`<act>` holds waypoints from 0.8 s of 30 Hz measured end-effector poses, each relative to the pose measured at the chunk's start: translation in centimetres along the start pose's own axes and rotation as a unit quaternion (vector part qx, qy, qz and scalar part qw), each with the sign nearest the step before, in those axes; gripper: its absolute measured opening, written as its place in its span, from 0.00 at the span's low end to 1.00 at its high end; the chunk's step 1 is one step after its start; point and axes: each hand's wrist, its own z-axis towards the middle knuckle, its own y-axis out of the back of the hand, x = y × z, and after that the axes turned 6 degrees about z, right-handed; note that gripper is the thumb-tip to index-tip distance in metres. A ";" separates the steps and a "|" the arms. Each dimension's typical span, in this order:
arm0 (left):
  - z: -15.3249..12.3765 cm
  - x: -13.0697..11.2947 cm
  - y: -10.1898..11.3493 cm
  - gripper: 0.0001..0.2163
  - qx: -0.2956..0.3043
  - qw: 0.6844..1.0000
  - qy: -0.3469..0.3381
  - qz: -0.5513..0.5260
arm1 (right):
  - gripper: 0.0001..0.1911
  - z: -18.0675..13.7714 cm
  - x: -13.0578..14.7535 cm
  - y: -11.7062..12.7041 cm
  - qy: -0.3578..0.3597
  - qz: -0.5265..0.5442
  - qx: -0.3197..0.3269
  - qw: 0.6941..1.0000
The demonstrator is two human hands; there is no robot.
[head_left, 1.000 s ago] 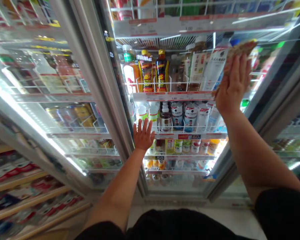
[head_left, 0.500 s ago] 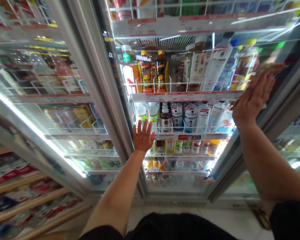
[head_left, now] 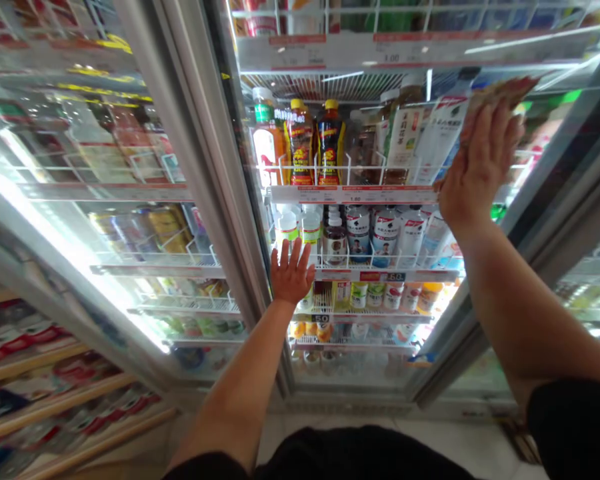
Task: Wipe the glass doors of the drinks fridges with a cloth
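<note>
My left hand [head_left: 293, 275] lies flat with fingers spread against the glass door [head_left: 360, 370] of a drinks fridge, low on its left side. Higher on the right, my right hand [head_left: 473, 177] presses a brownish, reddish cloth [head_left: 516, 91] to the same glass, palm over it and fingers stretched upward. Most of the cloth is hidden under the hand; its edge shows past the fingertips. Behind the glass stand bottles, among them a black and yellow drink bottle [head_left: 331, 143] and a tall clear bottle [head_left: 437, 133] near my right hand.
A metal door frame [head_left: 200, 167] runs down left of this door, with another lit fridge section beyond it. Wooden shelves [head_left: 55, 413] with packaged goods are at the lower left. Another door frame [head_left: 520, 267] borders the glass on the right.
My right hand has slid left and a little up across the glass with the cloth. My left hand stays in place on the door; the view has shifted slightly.
</note>
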 end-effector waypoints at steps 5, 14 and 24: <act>0.1 -0.1 0.1 0.31 -0.015 1.000 -0.004 0.003 | 0.30 1.3 4.4 -0.8 0.025 -0.002 0.028 0.999; -0.1 0.0 0.0 0.29 0.010 1.000 0.003 0.006 | 0.29 -8.6 11.1 -6.1 0.229 0.019 0.174 0.958; 0.3 -0.3 0.3 0.27 -0.013 1.000 -0.008 0.022 | 0.29 -12.0 13.2 -8.0 0.317 0.073 0.210 0.922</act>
